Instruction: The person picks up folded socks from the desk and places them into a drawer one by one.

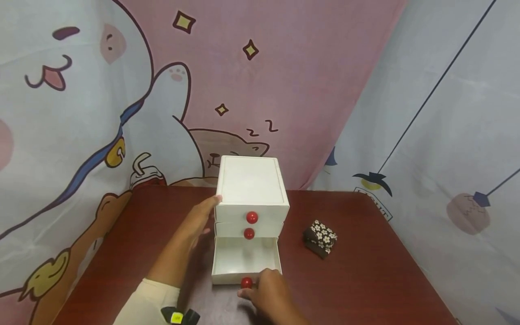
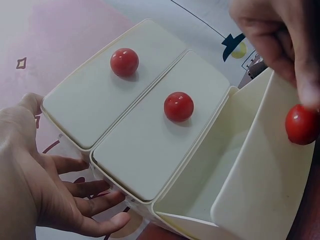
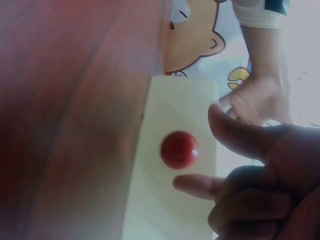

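Observation:
A small white drawer unit (image 1: 253,180) with three stacked drawers stands on the table. Its bottom drawer (image 1: 243,262) is pulled out and has nothing inside. My left hand (image 1: 199,220) steadies the unit's left side, thumb at the top front corner and fingers spread along the side wall. At the front of the pulled-out drawer is my right hand (image 1: 271,291), right beside its red knob (image 1: 246,283). In the right wrist view, the thumb and forefinger (image 3: 197,186) stand apart near that knob, not pinching it, while the other fingers are curled.
To the right of the unit, a dark folded cloth item (image 1: 321,238) with white flowers lies on the reddish-brown table (image 1: 357,280). Two more red knobs (image 1: 252,217) mark the closed upper drawers. A cartoon-printed curtain (image 1: 292,90) hangs behind and along the sides.

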`<state>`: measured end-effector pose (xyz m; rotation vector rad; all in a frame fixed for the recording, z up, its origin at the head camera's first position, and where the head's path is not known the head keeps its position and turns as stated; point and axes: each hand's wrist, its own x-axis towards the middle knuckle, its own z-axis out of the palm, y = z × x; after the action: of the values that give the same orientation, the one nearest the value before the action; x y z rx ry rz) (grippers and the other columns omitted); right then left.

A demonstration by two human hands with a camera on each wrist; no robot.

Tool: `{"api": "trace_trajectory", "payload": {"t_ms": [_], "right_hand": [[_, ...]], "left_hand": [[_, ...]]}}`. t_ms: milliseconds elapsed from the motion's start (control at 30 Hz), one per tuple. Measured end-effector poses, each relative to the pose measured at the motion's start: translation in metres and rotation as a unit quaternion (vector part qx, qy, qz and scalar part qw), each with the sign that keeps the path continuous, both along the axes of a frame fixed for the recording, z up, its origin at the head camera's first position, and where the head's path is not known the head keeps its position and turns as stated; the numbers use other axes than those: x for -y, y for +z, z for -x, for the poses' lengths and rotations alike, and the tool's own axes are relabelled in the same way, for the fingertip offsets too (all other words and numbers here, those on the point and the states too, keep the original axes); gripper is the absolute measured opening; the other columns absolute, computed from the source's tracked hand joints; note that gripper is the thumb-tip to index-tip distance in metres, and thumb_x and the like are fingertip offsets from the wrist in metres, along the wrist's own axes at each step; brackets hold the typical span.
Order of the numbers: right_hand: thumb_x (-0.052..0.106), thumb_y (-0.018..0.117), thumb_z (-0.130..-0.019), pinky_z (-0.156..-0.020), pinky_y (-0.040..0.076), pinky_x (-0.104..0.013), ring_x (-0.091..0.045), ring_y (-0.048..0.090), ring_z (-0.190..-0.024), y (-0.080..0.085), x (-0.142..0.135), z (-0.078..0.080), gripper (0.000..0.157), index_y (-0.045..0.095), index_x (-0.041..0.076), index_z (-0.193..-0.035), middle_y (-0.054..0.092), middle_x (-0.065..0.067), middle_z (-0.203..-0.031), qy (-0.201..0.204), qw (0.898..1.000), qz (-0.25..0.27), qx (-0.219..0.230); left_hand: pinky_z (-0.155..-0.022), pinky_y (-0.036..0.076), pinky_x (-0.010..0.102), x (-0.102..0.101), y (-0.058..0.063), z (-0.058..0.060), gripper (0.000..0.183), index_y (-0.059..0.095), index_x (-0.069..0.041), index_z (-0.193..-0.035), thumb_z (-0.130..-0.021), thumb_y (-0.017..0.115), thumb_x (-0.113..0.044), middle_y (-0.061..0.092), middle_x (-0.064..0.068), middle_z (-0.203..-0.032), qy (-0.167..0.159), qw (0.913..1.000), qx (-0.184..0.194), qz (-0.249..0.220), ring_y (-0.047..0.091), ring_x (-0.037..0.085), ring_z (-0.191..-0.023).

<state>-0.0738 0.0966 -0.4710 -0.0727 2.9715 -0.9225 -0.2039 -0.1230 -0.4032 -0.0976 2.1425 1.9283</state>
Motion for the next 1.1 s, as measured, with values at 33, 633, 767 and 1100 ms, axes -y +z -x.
{"api": "trace_trajectory", "payload": {"t_ms": [33,633,767,1100], "right_hand": [[0.043,0.099,-0.076,-0.047,0.036,-0.03,-0.01,0.043,-0.053,0.003,-0.003,-0.001,0.053,0.06,0.021,-0.049,0.049,0.011,-0.052,0.003,1.0,0.001,0.008],[0.045,0.095,-0.082,-0.053,0.041,-0.031,-0.012,0.05,-0.058,0.037,-0.073,0.029,0.051,0.061,0.016,-0.057,0.056,0.008,-0.055,-0.07,0.997,-0.018,-0.034],[0.041,0.094,-0.084,-0.054,0.042,-0.031,-0.014,0.051,-0.06,0.036,-0.096,0.045,0.048,0.062,0.012,-0.062,0.058,0.004,-0.06,-0.091,0.995,-0.014,-0.039],[0.039,0.081,-0.098,-0.055,0.044,-0.035,-0.022,0.058,-0.067,0.018,-0.142,0.084,0.042,0.069,0.009,-0.073,0.063,-0.004,-0.069,-0.136,0.991,-0.012,-0.008]], "left_hand": [[-0.122,0.035,0.077,0.0,0.0,0.0,0.079,0.044,-0.017,-0.167,-0.106,0.052,-0.065,0.043,0.02,-0.168,0.001,1.0,-0.001,0.0,0.038,0.04,-0.156],[-0.122,0.036,0.076,0.001,-0.003,-0.002,0.083,0.041,-0.016,-0.169,-0.105,0.051,-0.067,0.036,0.02,-0.174,0.0,1.0,-0.005,0.004,0.035,0.043,-0.158],[-0.123,0.035,0.075,0.001,-0.002,-0.001,0.083,0.041,-0.017,-0.168,-0.105,0.051,-0.069,0.035,0.019,-0.175,0.0,1.0,-0.004,0.004,0.033,0.042,-0.16],[-0.121,0.037,0.076,0.0,-0.001,0.0,0.081,0.043,-0.017,-0.168,-0.105,0.052,-0.067,0.036,0.019,-0.175,-0.001,1.0,-0.006,0.003,0.034,0.043,-0.16]]}}
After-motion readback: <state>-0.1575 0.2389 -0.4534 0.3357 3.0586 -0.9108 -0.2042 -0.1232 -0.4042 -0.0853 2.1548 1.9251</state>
